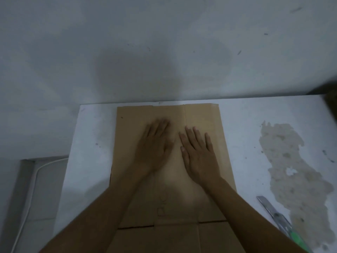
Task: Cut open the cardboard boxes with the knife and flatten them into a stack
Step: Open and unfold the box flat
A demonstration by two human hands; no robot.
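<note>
A flattened brown cardboard box point(198, 115) lies on the white table point(242, 128), reaching from the back edge toward me. My left hand point(155, 147) lies flat on its middle with fingers straight, slightly blurred. Just right of it, my right hand point(198, 154) also presses flat on the cardboard, fingers spread. A utility knife point(275, 214) with a metal blade and a green handle rests on the table at the right, beside my right forearm, untouched by either hand.
A large patch of worn paint point(293, 170) marks the table's right side. A grey wall rises directly behind the table. Left of the table, lower down, a white cable point(27, 207) runs over the floor. Something dark point(330, 95) sits at the table's far right corner.
</note>
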